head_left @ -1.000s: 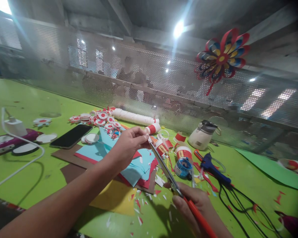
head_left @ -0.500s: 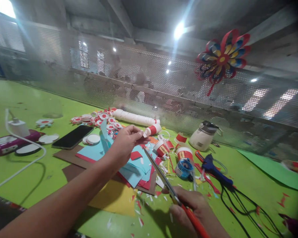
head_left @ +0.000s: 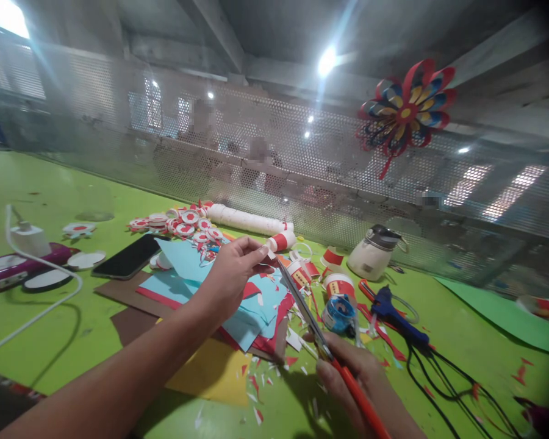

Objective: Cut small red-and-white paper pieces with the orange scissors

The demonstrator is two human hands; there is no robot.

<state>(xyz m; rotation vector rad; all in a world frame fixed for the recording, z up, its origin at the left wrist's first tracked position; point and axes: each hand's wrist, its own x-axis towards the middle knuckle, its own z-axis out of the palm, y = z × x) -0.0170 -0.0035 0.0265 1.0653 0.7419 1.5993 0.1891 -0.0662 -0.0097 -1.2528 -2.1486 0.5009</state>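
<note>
My left hand pinches a small white piece of paper between thumb and fingers, above a pile of coloured paper. In my right hand is a pair of scissors with red handles, my fingers wrapped round them. Its blades look nearly closed and point up towards the left hand, their tips close to the small piece. Beneath the left hand lie light blue paper sheets, over red and brown ones. Scraps of cut paper are scattered beside the sheets.
Red and white paper cups, a blue tape roll and a blue glue gun with black cords lie to the right. Paper discs, a long white roll and a phone lie behind and left. A perforated screen stands beyond.
The scissors have moved up and slightly right, their tips nearer the left hand's fingertips. A light blue sheet behind the left hand has tipped over to the left.
</note>
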